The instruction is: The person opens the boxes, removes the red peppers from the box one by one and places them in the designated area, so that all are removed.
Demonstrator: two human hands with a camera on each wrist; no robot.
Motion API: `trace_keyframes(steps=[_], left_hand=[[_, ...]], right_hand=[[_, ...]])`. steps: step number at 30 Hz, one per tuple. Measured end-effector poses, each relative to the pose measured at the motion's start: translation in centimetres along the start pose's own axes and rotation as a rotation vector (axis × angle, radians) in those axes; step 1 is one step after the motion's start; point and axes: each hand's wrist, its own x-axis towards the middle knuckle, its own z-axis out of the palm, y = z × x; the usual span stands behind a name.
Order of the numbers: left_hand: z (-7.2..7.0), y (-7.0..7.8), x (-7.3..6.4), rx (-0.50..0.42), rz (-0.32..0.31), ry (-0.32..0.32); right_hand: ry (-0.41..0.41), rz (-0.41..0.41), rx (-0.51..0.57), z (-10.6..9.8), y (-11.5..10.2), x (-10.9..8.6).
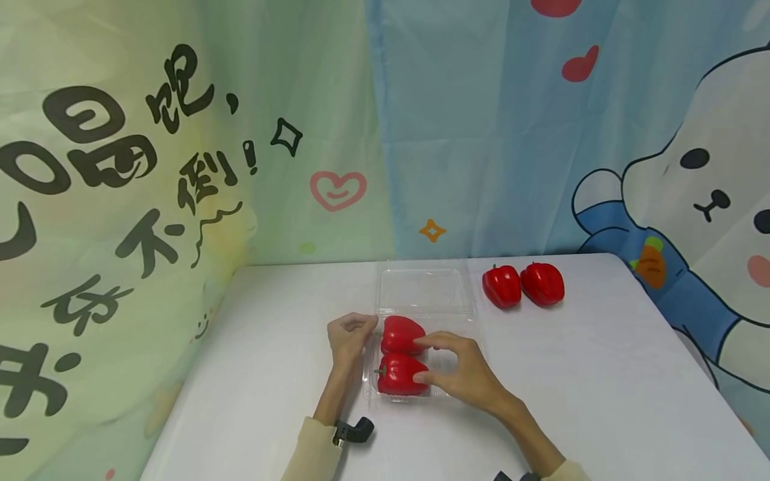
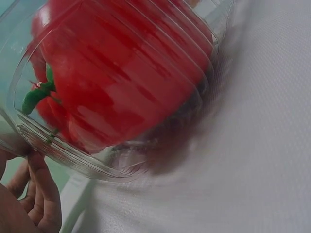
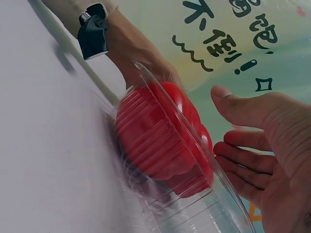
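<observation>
Two red bell peppers sit side by side in a clear plastic clamshell box (image 1: 446,366); the rear pepper (image 1: 400,333) and the front pepper (image 1: 400,375) fill its left half, stems to the left. Its transparent lid (image 1: 426,288) lies folded back, away from me. My left hand (image 1: 350,341) pinches the box's left rim between thumb and fingers, plainest in the left wrist view. Over the box, my right hand (image 1: 466,369) has thumb and fingers spread apart, fingertips right at the peppers' right ends. The right wrist view shows those fingers (image 3: 245,160) loosely extended, gripping nothing.
Two more red bell peppers, a left one (image 1: 502,286) and a right one (image 1: 543,283), stand together at the table's back right. Behind the white table (image 1: 577,381) hangs a printed curtain (image 1: 445,133). A dark wrist camera (image 1: 355,431) is strapped to the left wrist.
</observation>
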Motion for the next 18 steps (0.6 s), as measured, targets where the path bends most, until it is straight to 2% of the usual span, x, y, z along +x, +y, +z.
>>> trace_keyframes(steps=[18], left_hand=[[0.1, 0.0, 0.0, 0.006, 0.003, 0.005]], right_hand=[[-0.07, 0.024, -0.06, 1.1, -0.1, -0.2]])
